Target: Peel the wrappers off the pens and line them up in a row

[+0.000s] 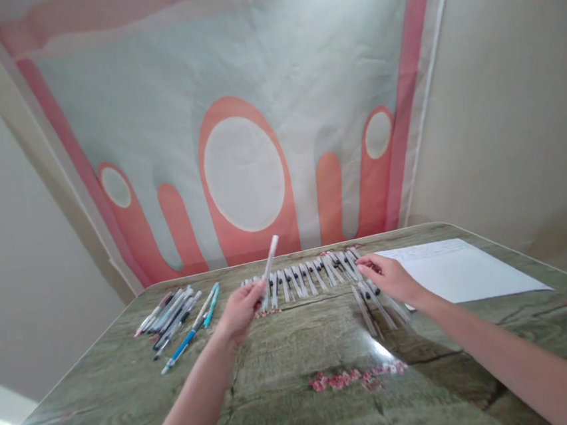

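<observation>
My left hand (240, 310) is closed round a white pen (270, 264), holding it tilted upward over the left end of a row of white pens (304, 278) laid side by side on the table (298, 365). My right hand (387, 276) rests palm down at the right end of that row, fingers curled onto several pens there; whether it grips one I cannot tell. A few more white pens (373, 307) lie just below that hand.
A loose bunch of mixed pens (175, 313), some blue, lies at the left of the table. A white sheet of paper (462, 269) lies at the right. A pink and pale blue cloth (239, 123) hangs on the wall behind.
</observation>
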Demonstrator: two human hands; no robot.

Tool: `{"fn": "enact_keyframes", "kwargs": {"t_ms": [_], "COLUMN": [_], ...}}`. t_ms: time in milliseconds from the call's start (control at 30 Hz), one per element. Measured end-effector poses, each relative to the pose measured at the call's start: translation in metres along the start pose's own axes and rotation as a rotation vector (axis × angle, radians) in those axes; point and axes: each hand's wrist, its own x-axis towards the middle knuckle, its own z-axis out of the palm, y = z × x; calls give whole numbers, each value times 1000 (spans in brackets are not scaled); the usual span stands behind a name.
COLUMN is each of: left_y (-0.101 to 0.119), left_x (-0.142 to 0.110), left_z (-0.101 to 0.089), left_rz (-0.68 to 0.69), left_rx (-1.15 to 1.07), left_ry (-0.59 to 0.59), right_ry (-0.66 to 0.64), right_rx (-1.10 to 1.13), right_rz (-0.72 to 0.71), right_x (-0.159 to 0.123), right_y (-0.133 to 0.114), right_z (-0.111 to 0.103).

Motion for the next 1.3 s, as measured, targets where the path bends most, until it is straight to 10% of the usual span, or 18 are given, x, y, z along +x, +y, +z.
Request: {"fn": "enact_keyframes", "kwargs": {"t_ms": [133,300,633,833,1300], "left_y": [9,6,24,22,8], "left_x": [-33,-50,-53,-52,-61], "left_z": [86,141,160,171,170], "left_rz": [-28,-41,-169,-179,-307], "left_rx": [-172,-196,-486,-594,-505], "left_ry": [-405,-555,-829,-658,-684], "right_ry": [-166,-162,-155,-199,-266], "right_rx": [416,635,587,498,305], "right_rz": [173,207,270,233,177], "right_x": [-3,-7,-13,-23,-29], "right_y": [-14,-25,-21,-25,-24], "right_z": [2,5,22,35,39]}}
